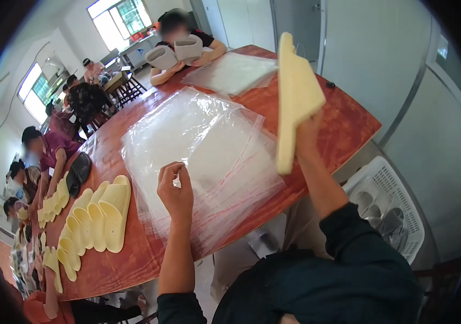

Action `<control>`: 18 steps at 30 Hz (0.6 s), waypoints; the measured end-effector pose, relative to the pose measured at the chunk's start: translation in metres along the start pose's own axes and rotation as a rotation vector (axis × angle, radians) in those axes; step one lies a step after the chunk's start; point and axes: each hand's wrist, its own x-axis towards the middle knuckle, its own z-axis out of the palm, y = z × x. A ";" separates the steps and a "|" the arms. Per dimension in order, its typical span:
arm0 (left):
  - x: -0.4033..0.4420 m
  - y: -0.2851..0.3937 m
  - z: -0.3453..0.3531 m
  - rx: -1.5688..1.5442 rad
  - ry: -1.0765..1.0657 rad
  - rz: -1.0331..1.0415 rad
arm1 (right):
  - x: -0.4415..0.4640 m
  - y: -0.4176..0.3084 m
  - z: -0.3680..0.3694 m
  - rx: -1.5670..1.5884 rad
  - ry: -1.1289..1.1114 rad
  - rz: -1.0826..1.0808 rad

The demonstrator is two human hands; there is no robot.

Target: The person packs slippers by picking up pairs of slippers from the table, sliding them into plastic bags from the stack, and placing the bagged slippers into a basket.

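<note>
My right hand grips a pale yellow slipper, raised upright on its side above the right part of the table. Below and ahead of my left hand lies a stack of clear plastic bags with pink-red printed lines along the near edge. The fingers of that hand are curled together in a pinch over the bags; whether a bag's film is between them I cannot make out. To the left, a row of pale yellow slippers stands on the table, lined up close against each other.
The red-brown table bears another pile of clear bags at the far side. Across it a person holds two grey slippers. Dark slippers lie at left, near several other people. A white plastic basket with wrapped items stands on my right.
</note>
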 end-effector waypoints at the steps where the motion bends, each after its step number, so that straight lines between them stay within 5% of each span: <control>1: 0.001 0.002 -0.001 0.009 0.013 0.003 | -0.015 -0.024 0.005 -0.046 -0.064 -0.020; 3: 0.001 0.002 -0.001 0.012 0.044 0.025 | -0.029 -0.015 -0.019 -0.366 -0.368 -0.191; 5: 0.002 0.007 -0.005 0.033 0.052 0.101 | -0.028 -0.042 -0.017 -0.275 -1.024 -0.114; 6: 0.002 0.008 -0.005 0.027 0.052 0.098 | -0.038 -0.046 -0.010 -0.450 -1.085 -0.098; 12: 0.001 0.017 -0.006 0.020 0.053 0.148 | -0.056 -0.014 -0.005 -0.777 -1.082 0.029; 14: 0.000 0.020 -0.006 0.020 0.030 0.197 | -0.056 -0.005 -0.004 -1.121 -1.046 0.057; 18: -0.003 0.027 -0.005 -0.024 -0.104 0.288 | -0.064 -0.003 0.009 -1.083 -1.053 0.044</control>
